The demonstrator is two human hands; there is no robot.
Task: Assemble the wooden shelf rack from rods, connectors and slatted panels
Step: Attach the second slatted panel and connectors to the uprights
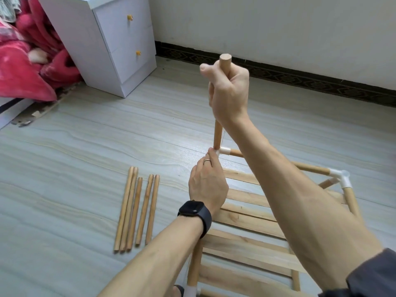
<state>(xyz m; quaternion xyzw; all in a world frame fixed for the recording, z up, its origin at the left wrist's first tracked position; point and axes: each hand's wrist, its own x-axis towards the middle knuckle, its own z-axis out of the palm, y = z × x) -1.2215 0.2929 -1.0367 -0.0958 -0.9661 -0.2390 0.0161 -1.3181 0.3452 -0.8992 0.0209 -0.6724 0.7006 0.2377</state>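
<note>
The pale grey, wood-grained floor [85, 146] carries five loose wooden rods [137, 211] lying side by side in a row left of the middle, their lengths running toward the far edge. Just to their right stands the part-built rack [321, 169], with its slatted panel [246, 221] and white connectors [339, 175] at the corners. Toward the far left corner sit a white drawer cabinet [111, 50] and a heaped pink blanket [25, 71].

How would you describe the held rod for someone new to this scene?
Find the slatted panel at lower right. From the white connector at its far left corner a rod rises, gripped by the right hand. Unlike the five loose rods lying flat, it stands upright.
</note>
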